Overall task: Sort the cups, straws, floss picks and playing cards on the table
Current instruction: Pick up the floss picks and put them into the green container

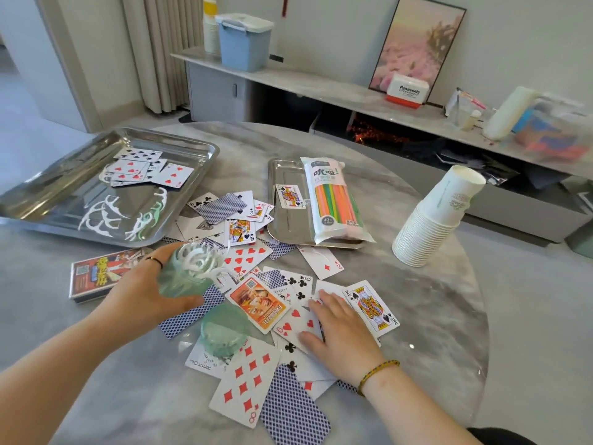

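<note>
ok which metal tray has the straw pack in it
The smaller middle tray: the straw pack lies in it beside one card. The larger left tray holds floss picks and cards.

I am watching the left hand (144, 293) gripping a tilted translucent green plastic jar (184, 281), with white floss picks (200, 261) crowding its mouth. The right hand (340, 329) is lying flat on scattered playing cards (247, 380) on the grey marble table (433, 316).

It was a home living room: a pleated beige curtain (160, 49) hung by the wall, and a framed pink landscape picture (417, 46) leaned on a long low marble-topped sideboard (321, 88) beyond the far edge of the round grey marble tabletop (433, 300).
</note>
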`<state>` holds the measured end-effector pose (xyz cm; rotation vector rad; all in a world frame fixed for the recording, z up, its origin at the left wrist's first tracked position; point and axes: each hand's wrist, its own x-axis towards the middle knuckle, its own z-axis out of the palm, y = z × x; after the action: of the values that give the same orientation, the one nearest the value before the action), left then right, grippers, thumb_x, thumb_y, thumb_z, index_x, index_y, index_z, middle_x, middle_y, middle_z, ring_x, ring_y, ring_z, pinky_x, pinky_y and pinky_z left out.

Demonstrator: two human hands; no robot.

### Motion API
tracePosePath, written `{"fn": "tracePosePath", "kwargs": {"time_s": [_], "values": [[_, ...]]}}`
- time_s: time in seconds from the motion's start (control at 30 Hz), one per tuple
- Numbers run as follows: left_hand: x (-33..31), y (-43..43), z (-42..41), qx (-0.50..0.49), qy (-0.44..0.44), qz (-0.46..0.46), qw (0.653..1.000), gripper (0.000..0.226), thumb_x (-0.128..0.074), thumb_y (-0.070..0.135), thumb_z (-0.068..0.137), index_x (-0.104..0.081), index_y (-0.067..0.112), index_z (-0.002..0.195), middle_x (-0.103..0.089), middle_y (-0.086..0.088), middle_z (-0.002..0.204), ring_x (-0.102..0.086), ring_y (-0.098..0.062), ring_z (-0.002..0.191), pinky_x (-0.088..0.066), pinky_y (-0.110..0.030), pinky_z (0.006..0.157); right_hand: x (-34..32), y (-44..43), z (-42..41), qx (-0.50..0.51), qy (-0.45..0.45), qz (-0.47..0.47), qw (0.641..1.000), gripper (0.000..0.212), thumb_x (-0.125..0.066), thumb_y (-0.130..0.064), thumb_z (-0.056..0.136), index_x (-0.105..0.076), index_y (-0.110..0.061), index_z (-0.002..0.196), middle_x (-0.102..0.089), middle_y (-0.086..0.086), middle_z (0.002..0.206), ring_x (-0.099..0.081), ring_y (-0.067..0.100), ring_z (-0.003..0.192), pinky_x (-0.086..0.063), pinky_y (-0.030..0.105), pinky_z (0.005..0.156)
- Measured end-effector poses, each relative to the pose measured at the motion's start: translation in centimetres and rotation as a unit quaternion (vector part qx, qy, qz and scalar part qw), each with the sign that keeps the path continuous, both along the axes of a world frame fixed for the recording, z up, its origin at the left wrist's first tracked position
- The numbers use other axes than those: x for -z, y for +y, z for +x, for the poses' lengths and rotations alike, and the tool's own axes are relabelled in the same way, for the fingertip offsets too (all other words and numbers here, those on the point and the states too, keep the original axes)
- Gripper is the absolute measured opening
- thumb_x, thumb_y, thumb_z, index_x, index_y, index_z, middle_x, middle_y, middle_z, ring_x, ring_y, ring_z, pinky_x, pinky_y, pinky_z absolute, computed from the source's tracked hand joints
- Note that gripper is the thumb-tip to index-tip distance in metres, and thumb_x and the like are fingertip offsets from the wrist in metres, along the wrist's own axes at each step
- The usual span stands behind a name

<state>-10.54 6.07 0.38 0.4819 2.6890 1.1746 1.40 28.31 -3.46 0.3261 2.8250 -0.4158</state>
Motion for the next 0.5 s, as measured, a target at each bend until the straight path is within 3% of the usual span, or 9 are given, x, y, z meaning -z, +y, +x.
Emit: {"fn": "tracePosePath", "kwargs": {"time_s": [0.07,0.13,0.2,0.3,0.5], "values": [[0.0,-0.5,-0.7,-0.019,-0.006,0.007,1.000,0.080,-0.080,0.011,0.064,-0.039,0.016,0.133,-0.048,0.004,0.089,-0.047,-0.010,0.072,-0.033,-0.027,0.071,0.0,0.0,-0.3,-0.004,0.017,0.018,1.000,0.059,-0.029,-0.052,0.090,-0.022,-0.026,0.143,-0.003,-0.005,0.156,-0.001,0.010,0.143,0.001,0.025,0.114],[0.0,-1.4,-1.9,-0.053,-0.015,0.027,0.998,0.082,-0.081,0.012,0.063,-0.039,0.016,0.134,-0.053,-0.004,0.101,-0.051,-0.022,0.087,-0.036,-0.031,0.078,-0.3,-0.2,-0.9,-0.007,0.045,0.014,0.999,0.064,-0.023,-0.054,0.082,-0.028,-0.029,0.140,-0.004,-0.008,0.155,-0.002,0.007,0.142,0.000,0.022,0.113],[-0.2,-2.3,-3.1,-0.093,-0.007,0.055,0.994,0.082,-0.081,0.010,0.063,-0.039,0.016,0.133,-0.054,-0.009,0.112,-0.048,-0.024,0.094,-0.036,-0.033,0.083,-0.9,-0.6,-2.4,-0.017,0.068,-0.003,0.998,0.053,-0.032,-0.048,0.092,-0.028,-0.028,0.140,-0.003,-0.010,0.154,-0.003,0.006,0.141,-0.002,0.019,0.111],[-0.6,-3.2,-4.5,-0.135,-0.010,0.081,0.987,0.082,-0.079,0.007,0.065,-0.037,0.014,0.136,-0.049,-0.009,0.110,-0.043,-0.021,0.092,-0.033,-0.031,0.082,-1.6,-1.5,-6.3,-0.040,0.078,-0.023,0.996,0.050,-0.041,-0.036,0.095,-0.026,-0.026,0.142,-0.006,-0.008,0.155,-0.005,0.008,0.142,-0.005,0.020,0.112],[-0.2,-4.1,-6.4,-0.157,-0.020,0.115,0.981,0.080,-0.078,0.008,0.067,-0.036,0.014,0.135,-0.051,-0.007,0.106,-0.049,-0.025,0.080,-0.040,-0.029,0.072,-1.6,-4.0,-15.4,-0.016,0.051,-0.038,0.998,0.062,-0.042,-0.036,0.094,-0.013,-0.019,0.146,0.003,0.003,0.156,0.002,0.020,0.144,-0.006,0.033,0.116]]}}
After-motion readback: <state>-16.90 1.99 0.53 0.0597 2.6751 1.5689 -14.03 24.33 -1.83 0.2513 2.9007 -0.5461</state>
